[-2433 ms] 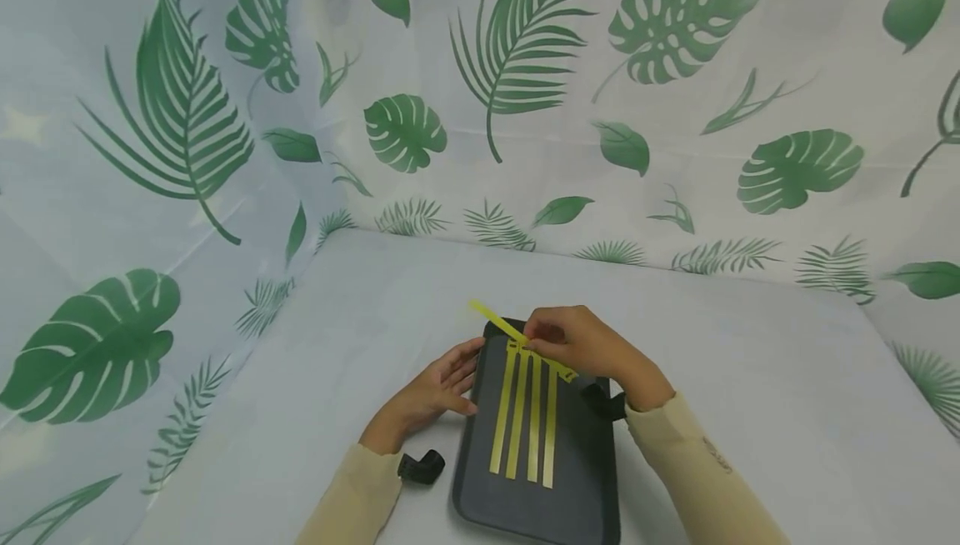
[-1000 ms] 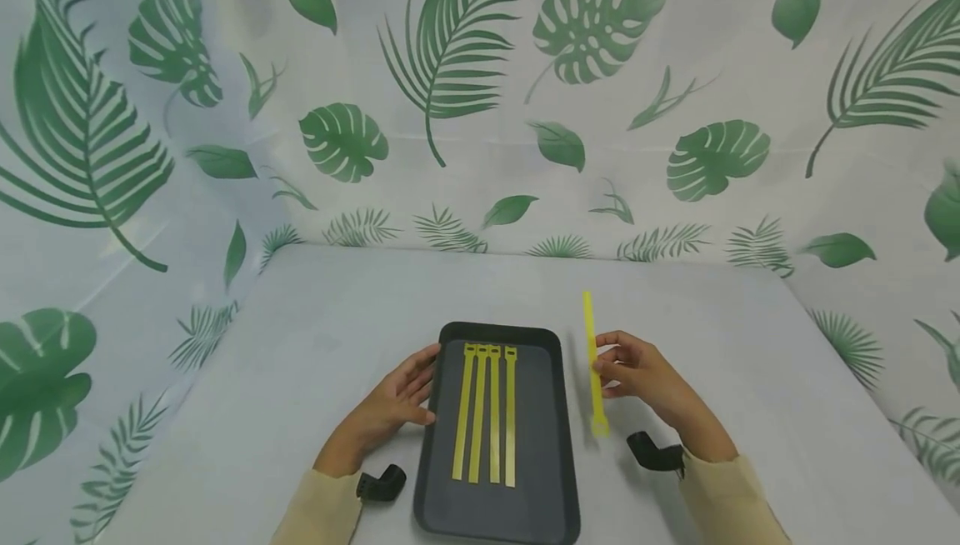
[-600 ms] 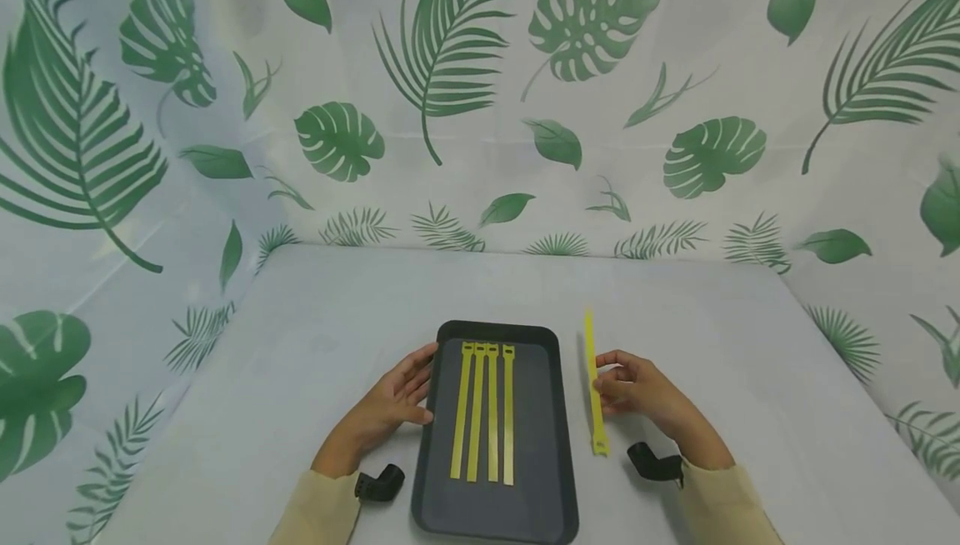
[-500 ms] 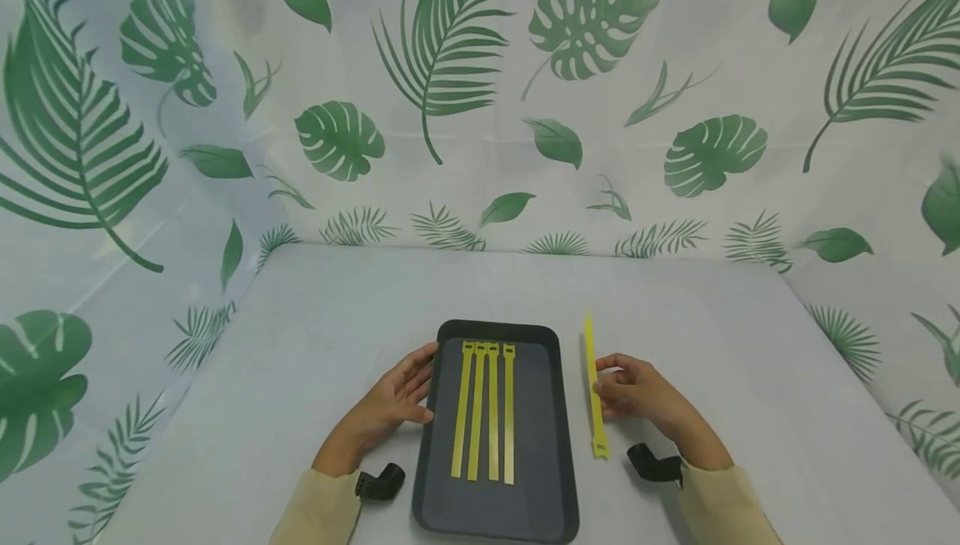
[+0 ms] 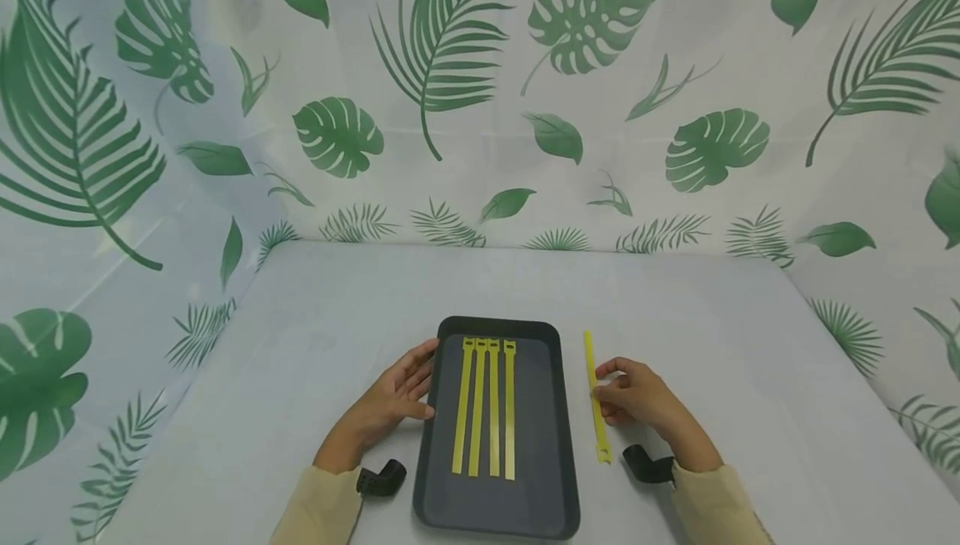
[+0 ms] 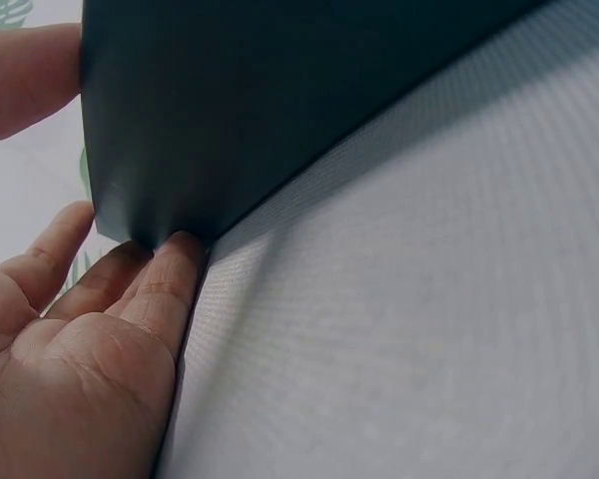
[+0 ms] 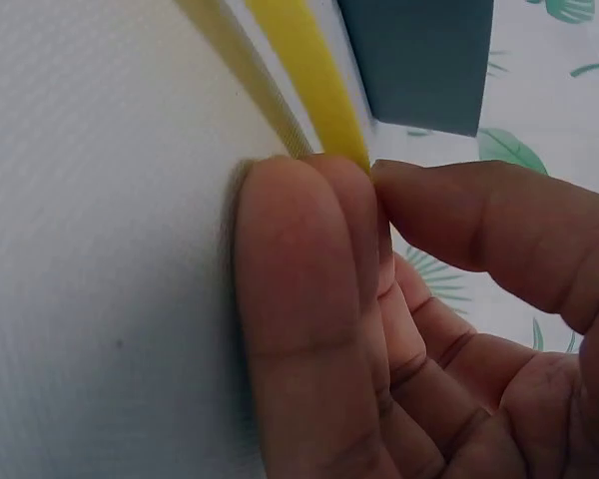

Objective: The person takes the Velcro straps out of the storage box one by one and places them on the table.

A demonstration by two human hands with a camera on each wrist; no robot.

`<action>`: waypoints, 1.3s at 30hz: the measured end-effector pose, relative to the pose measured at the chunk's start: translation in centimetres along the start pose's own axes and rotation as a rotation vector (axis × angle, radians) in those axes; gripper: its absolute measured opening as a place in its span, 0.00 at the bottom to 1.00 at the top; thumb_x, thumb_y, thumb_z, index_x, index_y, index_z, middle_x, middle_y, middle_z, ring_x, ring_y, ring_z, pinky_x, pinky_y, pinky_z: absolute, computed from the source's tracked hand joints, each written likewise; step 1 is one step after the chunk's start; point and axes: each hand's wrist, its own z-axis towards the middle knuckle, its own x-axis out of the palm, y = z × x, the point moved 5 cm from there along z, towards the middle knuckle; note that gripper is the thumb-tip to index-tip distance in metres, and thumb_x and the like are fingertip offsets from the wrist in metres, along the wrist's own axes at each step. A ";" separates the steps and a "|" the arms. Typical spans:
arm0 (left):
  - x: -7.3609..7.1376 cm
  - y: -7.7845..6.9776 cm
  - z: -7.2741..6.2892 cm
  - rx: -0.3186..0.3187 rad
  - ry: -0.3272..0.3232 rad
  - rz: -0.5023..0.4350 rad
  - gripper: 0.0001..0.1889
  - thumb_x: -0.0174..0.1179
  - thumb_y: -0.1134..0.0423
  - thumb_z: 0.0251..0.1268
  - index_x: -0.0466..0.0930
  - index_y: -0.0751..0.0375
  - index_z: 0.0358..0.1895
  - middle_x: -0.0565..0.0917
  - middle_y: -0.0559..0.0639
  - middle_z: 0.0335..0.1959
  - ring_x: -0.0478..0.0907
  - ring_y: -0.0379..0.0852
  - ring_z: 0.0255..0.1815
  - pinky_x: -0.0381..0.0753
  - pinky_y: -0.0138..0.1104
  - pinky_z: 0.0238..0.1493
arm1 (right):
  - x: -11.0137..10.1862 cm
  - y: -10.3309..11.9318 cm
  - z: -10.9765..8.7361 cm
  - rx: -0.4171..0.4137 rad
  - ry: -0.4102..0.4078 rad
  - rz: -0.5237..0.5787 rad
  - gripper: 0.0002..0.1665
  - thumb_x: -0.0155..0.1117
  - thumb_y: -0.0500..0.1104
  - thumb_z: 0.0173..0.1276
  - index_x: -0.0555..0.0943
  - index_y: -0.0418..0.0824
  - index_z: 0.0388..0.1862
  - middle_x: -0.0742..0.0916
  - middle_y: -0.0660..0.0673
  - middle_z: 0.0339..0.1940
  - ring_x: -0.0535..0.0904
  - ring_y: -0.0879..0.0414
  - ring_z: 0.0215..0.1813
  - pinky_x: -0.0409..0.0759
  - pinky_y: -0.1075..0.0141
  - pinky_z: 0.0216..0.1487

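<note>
A dark grey tray [image 5: 543,445] lies on the white table with several yellow slotted-head cable ties [image 5: 494,412] side by side in it, heads at the far end. My left hand [image 5: 386,403] rests at the tray's left side; in the left wrist view its extended fingers touch the tray wall [image 6: 230,100]. Right of the tray, my right hand [image 5: 637,399] pinches another yellow cable tie [image 5: 598,424] between thumb and fingers. That tie runs lengthwise beside the tray, head toward me. In the right wrist view the tie [image 7: 309,70] is close over the table, fingertips hiding part of it.
White cloth [image 5: 697,312] covers the table. Behind and to the left hang white curtains [image 5: 465,178] printed with green leaves. A black wrist camera [image 5: 382,478] sits at the left cuff, and another black camera [image 5: 648,463] at the right one.
My right hand has carried its cable tie from above the tray to the right, turned it lengthwise and lowered it toward the table. My left hand stays at the tray's side.
</note>
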 end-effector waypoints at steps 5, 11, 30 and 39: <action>-0.2 0.0 -0.1 -0.001 -0.010 -0.007 0.60 0.70 0.81 0.52 0.41 0.72 0.88 0.46 0.70 0.89 0.44 0.67 0.89 0.68 0.30 0.79 | 0.0 0.1 0.3 0.009 -0.046 -0.071 0.18 0.69 0.33 0.73 0.76 0.26 0.56 0.85 0.43 0.30 0.84 0.55 0.29 0.89 0.64 0.30; -0.3 -0.1 -0.3 -0.004 -0.015 -0.009 0.60 0.69 0.81 0.52 0.41 0.72 0.88 0.46 0.70 0.89 0.44 0.67 0.89 0.68 0.30 0.79 | -0.2 0.1 0.5 0.003 -0.069 -0.127 0.17 0.68 0.37 0.76 0.76 0.27 0.56 0.84 0.43 0.30 0.84 0.54 0.29 0.90 0.62 0.31; -0.1 0.0 0.0 -0.007 0.000 -0.009 0.60 0.69 0.80 0.53 0.41 0.71 0.88 0.46 0.69 0.89 0.45 0.67 0.89 0.69 0.32 0.79 | -0.4 4.9 0.5 -0.306 -0.017 -0.235 0.18 0.69 0.37 0.77 0.80 0.28 0.58 0.87 0.42 0.36 0.86 0.50 0.33 0.89 0.59 0.33; -0.3 0.1 0.1 -0.011 -0.003 -0.015 0.60 0.71 0.80 0.54 0.42 0.71 0.88 0.47 0.69 0.89 0.46 0.66 0.89 0.69 0.31 0.78 | 0.6 7.2 1.1 -0.392 0.026 -0.292 0.17 0.69 0.37 0.77 0.82 0.29 0.59 0.89 0.42 0.38 0.86 0.49 0.34 0.89 0.57 0.33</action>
